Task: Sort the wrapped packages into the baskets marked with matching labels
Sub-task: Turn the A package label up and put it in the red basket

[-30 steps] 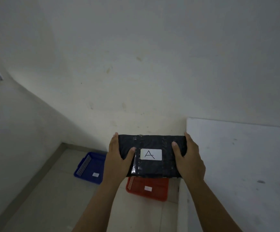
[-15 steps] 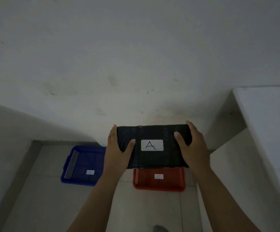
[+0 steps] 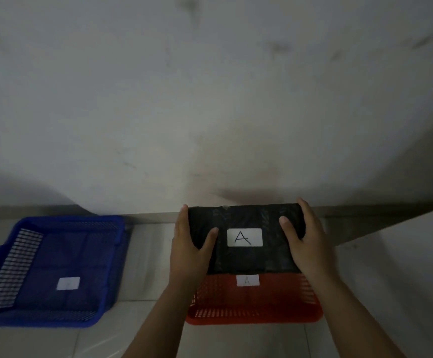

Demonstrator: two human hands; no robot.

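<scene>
I hold a black wrapped package with a white label reading "A" flat between both hands. My left hand grips its left end and my right hand grips its right end. The package hangs directly over the far half of a red basket on the floor, which carries a small white label that looks like an "A". A blue basket with a white label, its letter unreadable, sits on the floor to the left.
The baskets stand on a pale tiled floor against a grey-white wall. A white surface rises at the right edge, close to the red basket.
The view has dropped closer to the floor. The package, still held in both hands, has come down and now sits right above the red basket, which looks much larger.
</scene>
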